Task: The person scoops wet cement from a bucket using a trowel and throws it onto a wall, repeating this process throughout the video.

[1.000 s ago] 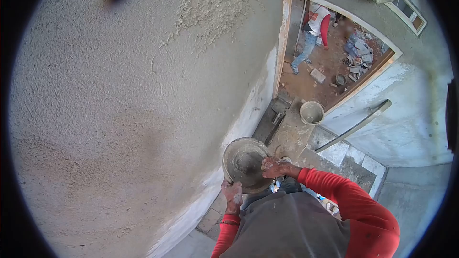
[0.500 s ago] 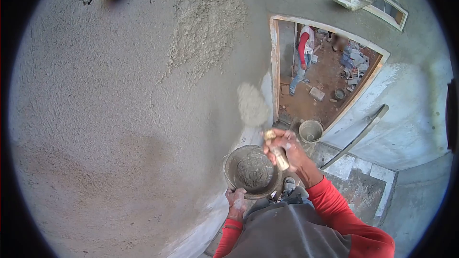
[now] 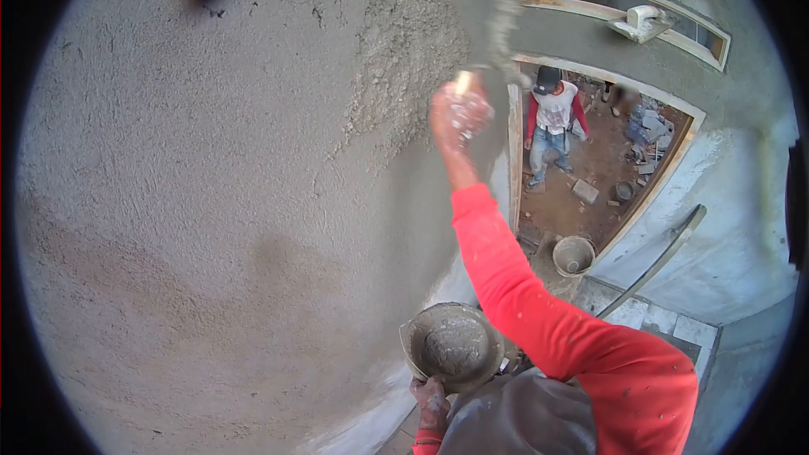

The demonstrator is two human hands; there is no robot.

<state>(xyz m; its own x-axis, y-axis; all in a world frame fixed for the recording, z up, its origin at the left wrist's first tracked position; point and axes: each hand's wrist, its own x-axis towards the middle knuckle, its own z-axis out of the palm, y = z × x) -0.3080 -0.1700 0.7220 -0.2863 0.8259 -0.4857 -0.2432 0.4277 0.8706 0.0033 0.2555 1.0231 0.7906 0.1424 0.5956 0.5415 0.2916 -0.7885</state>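
Note:
My right hand (image 3: 462, 114) is raised against the upper wall, its fingers wrapped round the pale handle of a trowel (image 3: 463, 82). The trowel's blade is smeared by motion. Just beyond it, a streak of wet mortar (image 3: 503, 34) hangs in the air near the door frame's corner. Low in the view, my left hand (image 3: 432, 402) grips the near rim of a bucket (image 3: 411, 339) held in front of my body. Grey mortar (image 3: 456, 345) lies inside it. Rough, fresh mortar (image 3: 404, 50) covers part of the plastered wall (image 3: 211, 202).
Through the doorway (image 3: 693, 131) a person (image 3: 554, 114) stands among rubble. A second bucket (image 3: 573, 256) sits by the threshold. A long board (image 3: 653, 261) leans on the right wall. A plastering float (image 3: 642, 24) rests on the ledge above the door.
My right hand has swung up and forward from above the bucket, and the mortar load has left as a streak. The person in the doorway has turned to face this way.

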